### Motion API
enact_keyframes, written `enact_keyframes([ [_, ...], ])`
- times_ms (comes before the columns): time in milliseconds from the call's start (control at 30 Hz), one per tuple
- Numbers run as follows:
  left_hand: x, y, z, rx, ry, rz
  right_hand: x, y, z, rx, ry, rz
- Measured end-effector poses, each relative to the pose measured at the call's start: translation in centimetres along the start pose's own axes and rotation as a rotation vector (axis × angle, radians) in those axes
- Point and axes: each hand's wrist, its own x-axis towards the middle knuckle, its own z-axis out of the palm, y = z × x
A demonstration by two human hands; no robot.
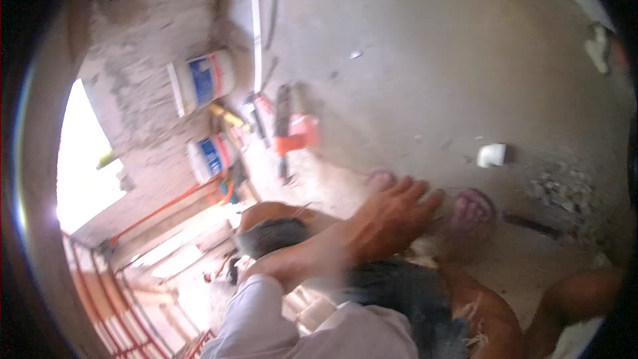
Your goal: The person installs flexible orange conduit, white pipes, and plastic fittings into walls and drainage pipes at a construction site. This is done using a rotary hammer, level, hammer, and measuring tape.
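My left hand [392,216] reaches over my bent legs, its back up and its fingers spread, with nothing visible in it. Below the fingertips my feet in sandals [473,207] rest on the floor. To the right of the hand lie a white pipe-fitting-like piece [490,155] and a dark rod-like tool [531,225]. At the lower right edge a bare limb [575,296], perhaps my right arm, runs out of view. My right hand does not show.
Two white buckets with blue labels [205,81] stand by the rough wall. Long dark tools with an orange part [290,143] lie on the floor. Rubble [563,186] is at right. A white pipe [256,33] runs along the wall's foot; red metal bars [106,292] stand lower left.
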Motion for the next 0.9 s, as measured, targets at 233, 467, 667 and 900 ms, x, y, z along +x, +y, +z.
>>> enact_keyframes([
  [233, -1.5, 0.1, -0.7, -0.095, 0.176, 0.013, -5.4, 0.8, -1.2, -0.042, -0.193, 0.035],
  [467, -2.1, 0.6, -2.4, -0.171, 0.111, -0.047, -7.6, 0.6, -2.2, -0.116, -0.272, 0.020],
  [667, -2.1, 0.0, -0.7, -0.147, 0.062, -0.012, -10.0, 1.3, -3.5, -0.142, -0.318, 0.040],
  [900, -0.9, 1.2, -2.4, -0.207, 0.059, -0.086, -9.6, 0.6, -3.7, -0.119, -0.256, 0.052],
])
